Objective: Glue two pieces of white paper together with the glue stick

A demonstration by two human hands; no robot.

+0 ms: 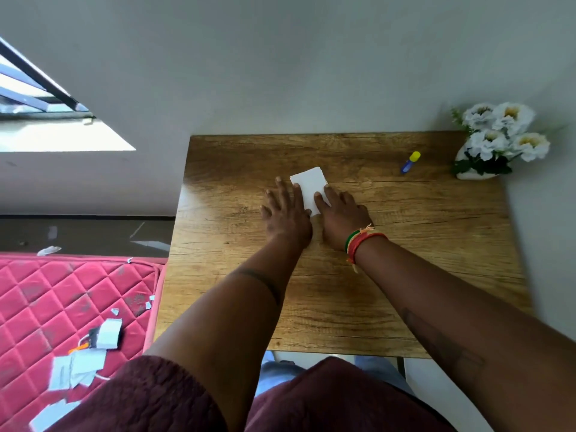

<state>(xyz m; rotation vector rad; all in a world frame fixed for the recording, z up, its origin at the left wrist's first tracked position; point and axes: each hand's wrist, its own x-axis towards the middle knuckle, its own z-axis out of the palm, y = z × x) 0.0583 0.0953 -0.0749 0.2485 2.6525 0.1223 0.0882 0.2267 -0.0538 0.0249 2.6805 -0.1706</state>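
A small white paper (310, 182) lies flat near the middle of the wooden table (343, 291); whether it is one sheet or two stacked, I cannot tell. My left hand (285, 213) rests palm down with spread fingers on the paper's left edge. My right hand (341, 215) lies flat too, its fingertips on the paper's right lower corner. Neither hand grips anything. The glue stick (410, 162), blue with a yellow cap, lies capped on the table to the far right, well apart from both hands.
A white vase of white flowers (495, 141) stands at the table's back right corner against the wall. Left of the table is a red quilted mattress (62, 307) strewn with paper scraps (78, 366). A window is at upper left.
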